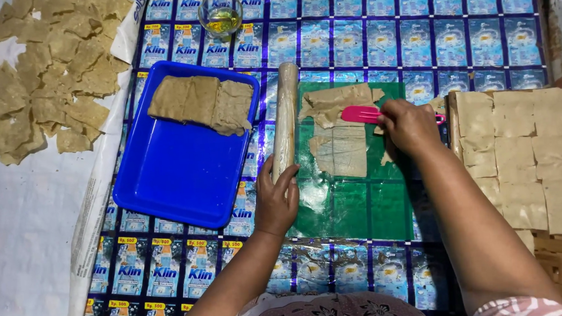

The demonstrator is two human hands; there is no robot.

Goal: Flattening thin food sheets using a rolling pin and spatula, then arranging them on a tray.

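A thin sheet of beige dough (338, 132) lies on a green plastic sheet (360, 205). My right hand (409, 127) grips a pink plastic scraper (361, 114), whose blade rests on the dough's upper part. My left hand (277, 200) holds the near end of a pale wooden rolling pin (285, 116), which lies lengthwise along the green sheet's left edge. Part of the dough is torn and folded near the top.
A blue tray (173, 176) with slabs of dough (202, 103) sits to the left. Cut dough squares (524, 151) cover a board on the right. Dried pieces (46, 74) are spread on white sacking at far left. A glass of yellowish oil (220, 15) stands at the top.
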